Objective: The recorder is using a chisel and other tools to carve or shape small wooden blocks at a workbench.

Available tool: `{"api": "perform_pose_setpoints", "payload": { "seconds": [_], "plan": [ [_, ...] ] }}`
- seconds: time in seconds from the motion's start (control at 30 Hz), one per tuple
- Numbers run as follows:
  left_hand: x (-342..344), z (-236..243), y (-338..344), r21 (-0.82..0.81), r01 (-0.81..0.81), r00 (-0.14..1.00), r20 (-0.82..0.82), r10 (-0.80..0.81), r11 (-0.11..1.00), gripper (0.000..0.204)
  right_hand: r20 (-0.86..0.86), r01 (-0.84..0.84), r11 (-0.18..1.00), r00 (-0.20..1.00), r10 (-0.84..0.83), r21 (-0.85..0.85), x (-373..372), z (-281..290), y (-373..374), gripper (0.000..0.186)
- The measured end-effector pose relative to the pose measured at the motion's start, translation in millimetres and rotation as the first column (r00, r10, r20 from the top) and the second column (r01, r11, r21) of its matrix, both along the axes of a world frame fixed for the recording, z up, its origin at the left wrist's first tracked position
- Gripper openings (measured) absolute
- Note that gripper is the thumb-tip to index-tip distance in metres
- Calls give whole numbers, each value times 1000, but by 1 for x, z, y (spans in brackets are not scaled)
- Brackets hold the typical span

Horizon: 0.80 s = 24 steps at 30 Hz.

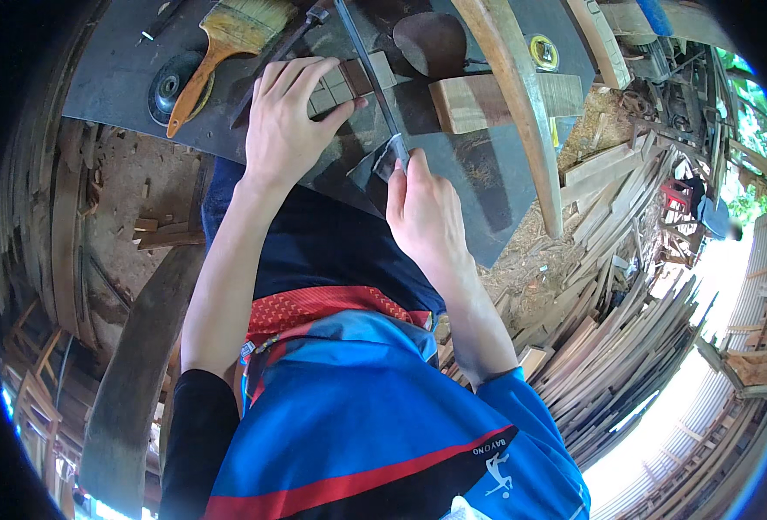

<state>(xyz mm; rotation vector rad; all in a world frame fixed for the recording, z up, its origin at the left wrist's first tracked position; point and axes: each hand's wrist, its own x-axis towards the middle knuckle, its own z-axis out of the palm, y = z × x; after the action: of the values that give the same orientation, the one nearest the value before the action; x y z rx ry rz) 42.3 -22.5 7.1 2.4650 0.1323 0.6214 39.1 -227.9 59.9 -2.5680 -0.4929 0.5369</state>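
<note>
My left hand (284,121) is closed on a small wooden block (331,91) marked with lines, lying on the dark worktop (509,230); the fingers rest over its left part. My right hand (422,208) grips a long, narrow metal tool (375,82), whose blade crosses the block's right part diagonally. A wide paintbrush (236,35) lies at the upper left beside a round black disc (175,87). Another dark tool (297,35) lies left of the block. A dark rounded object (427,43) lies behind the blade, and a thicker wooden piece (461,104) sits right of it.
A long curved timber (530,130) crosses the worktop's right side, near a yellow tape measure (543,52). Stacked planks (608,364) fill the lower right, and a curved board (132,364) stands at left. Another person (712,217) is by a red chair (676,195) at far right.
</note>
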Motion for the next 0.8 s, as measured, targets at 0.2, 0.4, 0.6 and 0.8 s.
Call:
{"api": "perform_pose_setpoints", "payload": {
  "seconds": [0.2, 0.4, 0.6, 0.8],
  "plan": [
    [0, 1, 0, 12, -7, 1000, 9, 7, 1000, 49, 9, -7, 998, 1000, 7, -56, 1, 4, 3, 19],
    [0, 3, -2, -16, -12, 1000, 19, 12, 1000, 50, 16, -16, 997, 1000, 17, -77, -1, 4, 3, 20],
    [0, 2, -1, 6, 0, 1000, 16, 0, 1000, 50, 7, -7, 999, 1000, 7, -38, -2, 3, 3, 19],
    [0, 3, -1, 7, -4, 1000, 1, 4, 1000, 48, -5, 22, 999, 1000, -21, 44, -4, -1, 4, 18]
  ]
}}
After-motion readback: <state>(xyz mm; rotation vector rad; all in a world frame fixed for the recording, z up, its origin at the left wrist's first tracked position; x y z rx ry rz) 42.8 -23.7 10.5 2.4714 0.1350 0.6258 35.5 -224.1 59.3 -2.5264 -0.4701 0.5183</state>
